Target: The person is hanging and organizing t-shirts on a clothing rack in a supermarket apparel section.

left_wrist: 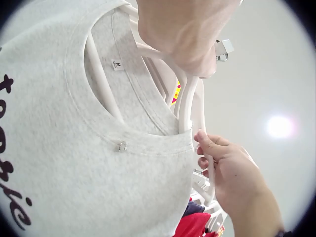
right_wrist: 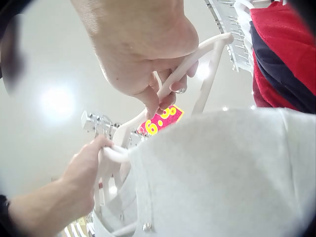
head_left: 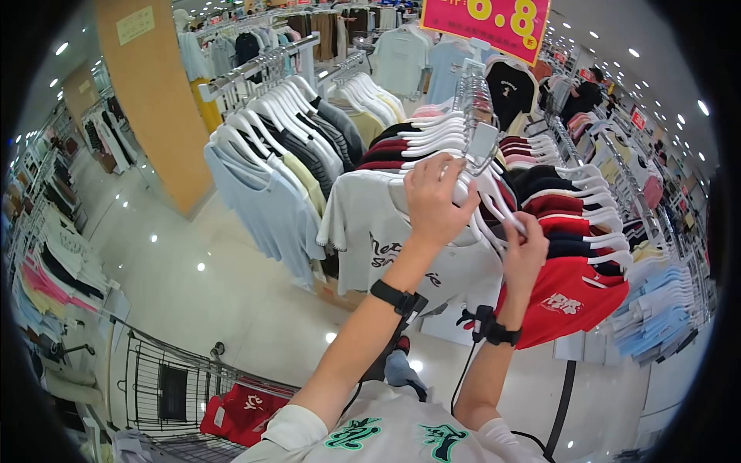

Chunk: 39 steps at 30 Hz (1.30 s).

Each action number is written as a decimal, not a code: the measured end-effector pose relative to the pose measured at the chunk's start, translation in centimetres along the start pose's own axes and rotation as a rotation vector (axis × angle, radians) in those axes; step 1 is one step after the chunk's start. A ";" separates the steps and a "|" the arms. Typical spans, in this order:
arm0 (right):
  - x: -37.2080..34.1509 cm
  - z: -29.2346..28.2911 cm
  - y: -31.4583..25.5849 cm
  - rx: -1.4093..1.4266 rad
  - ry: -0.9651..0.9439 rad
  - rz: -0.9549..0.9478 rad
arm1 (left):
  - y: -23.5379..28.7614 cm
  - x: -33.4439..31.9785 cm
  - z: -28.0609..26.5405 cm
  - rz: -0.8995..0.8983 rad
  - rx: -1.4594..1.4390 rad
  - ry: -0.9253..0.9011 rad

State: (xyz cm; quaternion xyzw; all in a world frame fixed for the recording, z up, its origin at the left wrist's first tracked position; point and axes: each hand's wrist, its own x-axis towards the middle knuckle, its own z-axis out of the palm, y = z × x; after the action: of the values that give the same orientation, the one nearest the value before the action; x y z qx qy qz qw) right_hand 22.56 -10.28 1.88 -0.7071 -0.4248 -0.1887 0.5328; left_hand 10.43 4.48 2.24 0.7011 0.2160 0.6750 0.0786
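A light grey T-shirt [head_left: 359,231] with dark lettering hangs at the front of the rack on a white hanger; its neckline and size label [left_wrist: 117,64] show in the left wrist view. My left hand [head_left: 438,202] lies over the tops of the white hangers beside the rail end, fingers curled round them. My right hand [head_left: 526,251] pinches the arm of a white hanger [right_wrist: 180,74] between thumb and fingers, to the right of the left hand. A red T-shirt [head_left: 567,301] hangs close by on the right.
A light blue shirt [head_left: 258,204] and grey ones hang on the rack at left. An orange pillar [head_left: 150,100] stands behind. At lower left is a wire cart [head_left: 166,386] holding a red garment [head_left: 241,413]. A pink price sign [head_left: 490,23] hangs above.
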 end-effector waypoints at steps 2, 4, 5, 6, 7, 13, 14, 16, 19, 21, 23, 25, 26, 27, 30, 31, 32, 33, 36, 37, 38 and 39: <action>0.8 -1.5 0.6 0.023 0.042 0.012 | 0.0 -0.1 0.0 -0.006 -0.002 -0.004; 0.8 -3.5 1.2 0.071 0.099 0.014 | 0.1 -0.1 0.2 -0.017 0.008 -0.010; 0.5 -4.9 1.8 0.067 0.107 0.035 | 0.2 -0.1 0.2 -0.007 0.001 -0.009; 0.1 -6.4 2.6 0.066 0.116 0.055 | 0.1 -0.2 0.3 -0.012 -0.001 -0.018; -0.7 -8.2 3.4 0.044 0.102 0.125 | 0.0 -0.1 0.3 -0.018 -0.001 -0.027; -7.1 -17.7 7.3 -0.006 0.149 0.316 | -0.1 0.0 1.2 0.029 0.032 0.003; -8.2 -18.8 7.8 -0.017 0.177 0.328 | -0.1 0.0 1.5 0.020 0.027 -0.001; -10.4 -20.7 8.5 -0.031 0.201 0.339 | -0.1 0.2 1.8 0.029 0.039 0.002; -12.9 -22.8 9.5 0.119 0.229 0.414 | -0.3 0.4 2.4 0.033 0.054 -0.003; -13.6 -23.8 9.9 0.118 0.227 0.435 | -0.4 0.4 2.6 0.034 0.055 -0.002; -14.0 -24.8 9.8 0.123 0.226 0.460 | -0.4 0.4 2.6 0.008 0.072 -0.042; -13.8 -25.5 10.1 0.115 0.227 0.477 | -0.4 0.6 2.6 0.013 0.078 -0.043; -13.7 -25.7 10.3 0.123 0.228 0.478 | -0.4 0.6 2.6 0.012 0.086 -0.038; -13.5 -25.9 10.5 0.141 0.235 0.463 | -0.4 0.7 2.5 0.017 0.092 -0.035; -12.8 -26.1 10.6 0.214 0.220 0.424 | -0.4 0.6 2.2 0.020 0.125 -0.046; -12.7 -26.1 10.6 0.259 0.207 0.406 | -0.5 0.7 2.1 0.014 0.134 -0.081; -12.8 -26.2 10.9 0.265 0.202 0.398 | -0.5 0.9 2.1 0.009 0.142 -0.115; -13.1 -26.2 11.4 0.293 0.172 0.407 | -0.6 1.0 2.1 0.007 0.147 -0.105; -14.0 -26.0 11.7 0.353 0.127 0.441 | -0.2 1.2 2.3 0.005 0.202 -0.125; -14.5 -26.3 11.1 0.344 0.088 0.445 | -0.1 1.2 2.4 -0.016 0.221 -0.128; -15.0 -26.5 10.7 0.339 0.052 0.451 | -0.1 1.2 2.7 -0.033 0.241 -0.132; -15.6 -26.8 10.8 0.347 0.050 0.454 | 0.0 1.5 2.7 -0.029 0.248 -0.134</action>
State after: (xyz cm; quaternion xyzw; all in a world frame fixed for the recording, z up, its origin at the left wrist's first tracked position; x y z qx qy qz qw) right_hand 27.29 -41.75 -6.10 -0.6776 -0.2682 -0.0063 0.6847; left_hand 13.04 5.52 3.41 0.7457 0.3021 0.5937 0.0151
